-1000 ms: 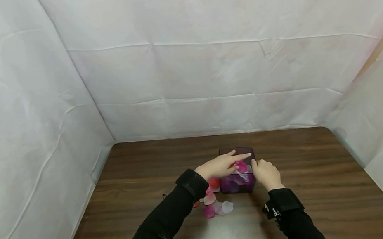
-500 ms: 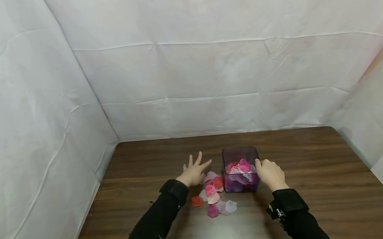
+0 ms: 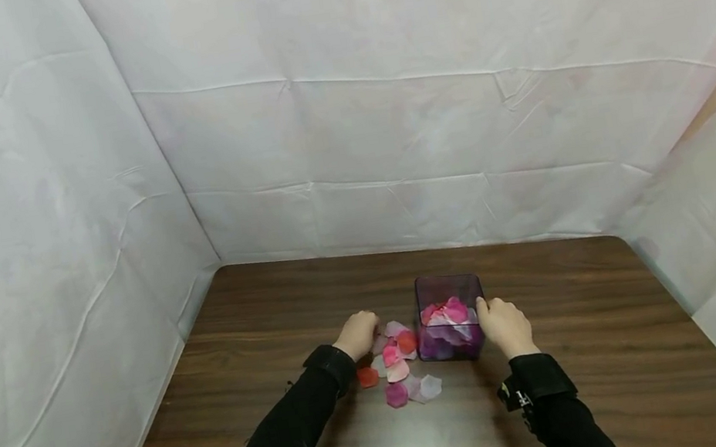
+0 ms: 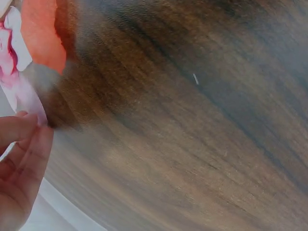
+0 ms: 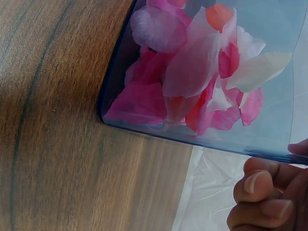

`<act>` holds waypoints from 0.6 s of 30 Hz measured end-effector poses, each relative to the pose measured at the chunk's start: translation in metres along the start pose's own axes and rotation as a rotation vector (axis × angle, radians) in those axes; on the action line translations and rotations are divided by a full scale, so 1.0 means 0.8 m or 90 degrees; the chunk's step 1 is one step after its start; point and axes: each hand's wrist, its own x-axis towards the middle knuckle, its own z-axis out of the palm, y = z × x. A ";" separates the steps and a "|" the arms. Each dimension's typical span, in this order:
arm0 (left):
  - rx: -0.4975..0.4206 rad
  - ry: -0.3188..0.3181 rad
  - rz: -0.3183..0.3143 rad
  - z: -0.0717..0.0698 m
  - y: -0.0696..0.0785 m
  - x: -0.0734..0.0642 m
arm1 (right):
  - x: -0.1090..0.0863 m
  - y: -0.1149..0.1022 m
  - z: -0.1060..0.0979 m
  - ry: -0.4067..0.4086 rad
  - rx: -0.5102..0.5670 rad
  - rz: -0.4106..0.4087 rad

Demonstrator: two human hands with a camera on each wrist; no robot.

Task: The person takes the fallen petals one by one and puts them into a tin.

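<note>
In the head view a see-through purple box (image 3: pixel 438 286) stands on the table, part filled with pink, red and white petals (image 5: pixel 192 82). My right hand (image 3: pixel 505 327) grips the box's right wall at the rim; the right wrist view shows the thumb over the edge and curled fingers outside. Left of the box lies a loose scatter of petals (image 3: pixel 398 371). My left hand (image 3: pixel 356 335) is at the upper left of this scatter, its fingers hidden from the head camera. Up close, its thumb and fingertips pinch the edge of a pale pink petal (image 4: pixel 30 98).
Beneath everything is a dark wood-grain table (image 3: pixel 261 325). White creased cloth (image 3: pixel 345 139) hangs behind it and along both sides. An orange-red petal (image 3: pixel 367 377) lies near the left wrist, and a magenta petal (image 3: pixel 396 395) lies nearer the front.
My left hand has moved left from over the box to the loose petals, then its spread fingers have come down and closed. The right hand has stayed at the box.
</note>
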 end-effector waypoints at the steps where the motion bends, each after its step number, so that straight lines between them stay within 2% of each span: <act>1: -0.002 -0.001 -0.010 0.000 0.000 0.000 | 0.000 0.000 0.000 0.001 0.000 0.002; 4: -0.010 -0.010 -0.018 -0.001 0.001 0.001 | 0.001 0.000 0.000 0.001 -0.001 0.003; 7: -0.018 -0.040 -0.031 -0.004 0.001 0.000 | 0.001 -0.001 -0.001 0.000 0.000 0.005; 11: -0.032 -0.114 -0.063 -0.013 0.001 -0.001 | 0.000 -0.002 -0.001 -0.003 0.001 0.004; 13: -0.035 -0.144 -0.063 -0.017 0.001 -0.004 | 0.000 -0.001 -0.001 -0.006 0.000 0.004; 15: -0.043 -0.153 -0.054 -0.020 0.002 -0.007 | 0.001 -0.001 -0.001 -0.006 0.000 0.006; 18: -0.047 -0.136 -0.038 -0.019 0.002 -0.011 | 0.002 -0.002 -0.002 -0.008 0.002 0.003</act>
